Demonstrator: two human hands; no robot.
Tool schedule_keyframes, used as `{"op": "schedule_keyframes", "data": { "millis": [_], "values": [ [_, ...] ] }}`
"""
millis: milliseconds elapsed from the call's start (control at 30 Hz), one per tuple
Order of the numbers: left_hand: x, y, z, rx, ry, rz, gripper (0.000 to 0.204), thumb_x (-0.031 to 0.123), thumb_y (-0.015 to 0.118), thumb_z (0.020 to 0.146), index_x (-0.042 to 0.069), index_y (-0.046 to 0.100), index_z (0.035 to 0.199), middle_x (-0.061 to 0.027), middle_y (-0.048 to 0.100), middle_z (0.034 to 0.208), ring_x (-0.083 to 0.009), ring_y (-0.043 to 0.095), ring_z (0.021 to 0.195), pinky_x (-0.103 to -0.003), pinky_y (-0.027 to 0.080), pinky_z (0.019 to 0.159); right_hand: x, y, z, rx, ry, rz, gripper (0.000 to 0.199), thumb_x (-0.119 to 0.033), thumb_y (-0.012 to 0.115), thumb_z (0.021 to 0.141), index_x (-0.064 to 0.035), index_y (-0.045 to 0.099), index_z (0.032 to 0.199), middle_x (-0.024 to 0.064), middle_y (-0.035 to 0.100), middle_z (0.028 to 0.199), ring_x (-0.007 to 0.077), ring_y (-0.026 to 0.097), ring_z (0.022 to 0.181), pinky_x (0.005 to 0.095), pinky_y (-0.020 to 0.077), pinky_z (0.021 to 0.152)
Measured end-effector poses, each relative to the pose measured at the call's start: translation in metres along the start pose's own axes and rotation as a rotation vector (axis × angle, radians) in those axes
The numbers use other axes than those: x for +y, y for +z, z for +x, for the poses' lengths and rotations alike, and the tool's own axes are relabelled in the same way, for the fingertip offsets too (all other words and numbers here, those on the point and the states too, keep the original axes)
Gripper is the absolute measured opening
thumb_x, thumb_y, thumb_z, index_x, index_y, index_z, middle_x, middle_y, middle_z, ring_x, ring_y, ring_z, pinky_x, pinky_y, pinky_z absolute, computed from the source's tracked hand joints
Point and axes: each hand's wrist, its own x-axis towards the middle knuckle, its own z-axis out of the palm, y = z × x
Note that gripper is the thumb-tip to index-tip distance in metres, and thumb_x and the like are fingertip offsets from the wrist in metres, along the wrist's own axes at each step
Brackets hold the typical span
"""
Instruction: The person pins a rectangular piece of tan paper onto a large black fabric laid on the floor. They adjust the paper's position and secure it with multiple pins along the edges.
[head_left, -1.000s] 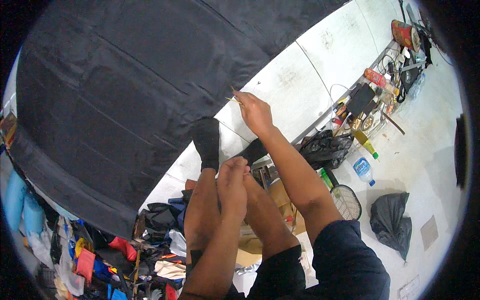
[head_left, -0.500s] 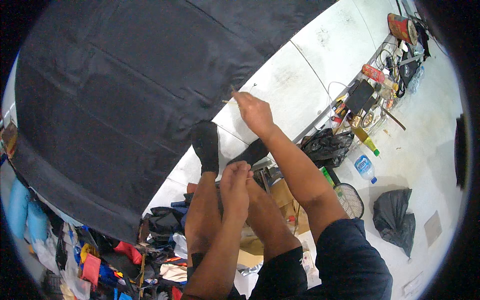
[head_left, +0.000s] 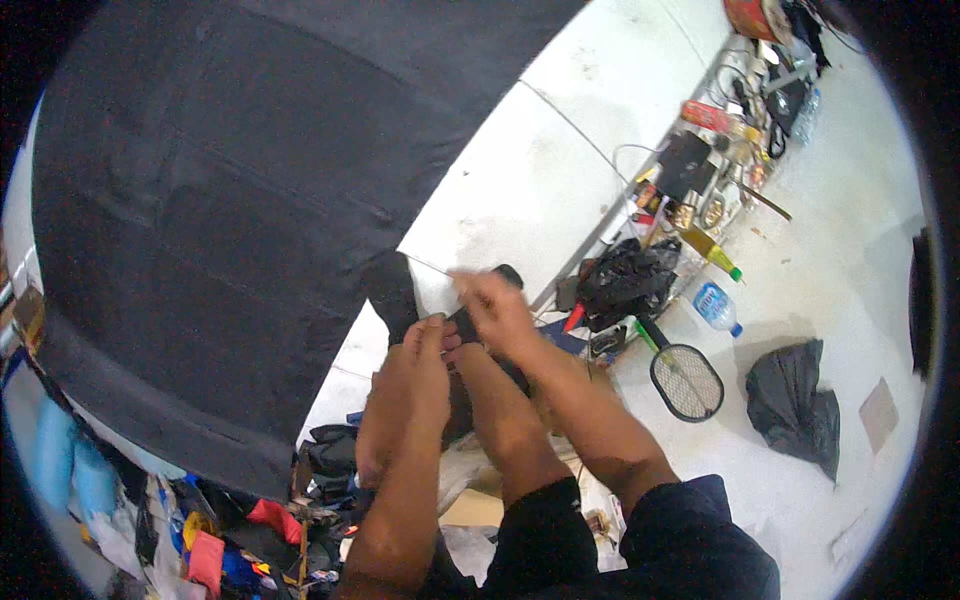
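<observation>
My left hand (head_left: 425,350) is above my knees with its fingers pinched together. Just up and to the right is my right hand (head_left: 495,308), its thumb and fingertips also closed. The two hands are close but apart. Whatever is between the fingers is too small or blurred to make out. Beyond them lies a large black sheet (head_left: 220,150) with faint creases, covering the far left. My feet, in dark footwear (head_left: 388,290), rest at the sheet's edge and on the white tiled surface (head_left: 510,190), partly hidden by my hands.
On the right, bottles, cables and small items line a ledge near a black plastic bag (head_left: 630,285). A mesh racket (head_left: 687,382), a clear bottle (head_left: 717,308) and another black bag (head_left: 797,405) lie on the white floor. Mixed cloth and plastic pieces (head_left: 210,560) fill the lower left.
My right hand has come down and closer to my left hand, which has shifted slightly left. A thin stick-like thing seen at the right fingertips earlier no longer shows clearly. The whole view has shifted.
</observation>
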Motion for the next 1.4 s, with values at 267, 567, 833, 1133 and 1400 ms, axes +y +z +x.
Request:
{"op": "schedule_keyframes", "data": {
  "millis": [267,567,833,1133,1400],
  "values": [
    [-0.017,-0.010,-0.066,-0.225,-0.143,-0.217,0.051,0.043,0.044,0.108,0.000,0.054,0.133,-0.0175,0.063,0.122,-0.0294,0.061,0.113,-0.042,0.049,0.099,-0.065,-0.034,-0.150,-0.039,-0.023,-0.108,0.034,-0.031,0.062,0.098,-0.0103,0.069,0.123,0.0186,0.057,0.100,0.0369,0.056,0.100,0.0443,0.0467,0.085],
    [0.096,0.006,-0.175,-0.356,0.210,0.618,0.028,0.026,0.056,0.104,0.004,0.063,0.119,-0.0045,0.065,0.093,-0.0160,0.063,0.087,-0.030,0.050,0.077,-0.137,-0.076,-0.252,0.482,0.189,0.968,0.052,-0.058,0.057,0.100,-0.0074,0.068,0.105,0.0081,0.058,0.083,0.0166,0.057,0.086,0.0330,0.0461,0.076],
    [0.070,0.110,-0.349,-0.538,-0.213,0.395,0.041,0.040,0.047,0.107,0.006,0.057,0.127,-0.0055,0.060,0.106,-0.0209,0.059,0.098,-0.040,0.049,0.089,-0.244,-0.139,-0.320,0.867,-0.123,1.385,0.048,-0.051,0.063,0.100,-0.0068,0.062,0.083,-0.0047,0.050,0.071,0.0064,0.049,0.068,0.0252,0.0435,0.061],
    [0.068,0.153,-0.350,-1.120,-0.435,0.062,0.054,0.050,0.044,0.106,0.001,0.058,0.123,-0.0133,0.063,0.116,-0.0259,0.061,0.112,-0.041,0.049,0.097,-0.263,-0.158,-0.357,1.133,-0.304,1.491,0.029,-0.035,0.054,0.109,-0.0109,0.057,0.093,-0.0066,0.047,0.071,0.0008,0.042,0.062,0.0210,0.0349,0.053],
    [0.046,0.197,-0.427,-0.806,-0.067,0.332,0.051,0.046,0.049,0.104,-0.001,0.059,0.120,-0.0154,0.064,0.116,-0.0287,0.060,0.113,-0.040,0.046,0.101,-0.261,-0.180,-0.387,1.211,-0.274,1.550,0.025,-0.032,0.057,0.107,-0.0105,0.056,0.094,-0.0067,0.048,0.070,0.0032,0.043,0.060,0.0220,0.0344,0.051]
  ]
}}
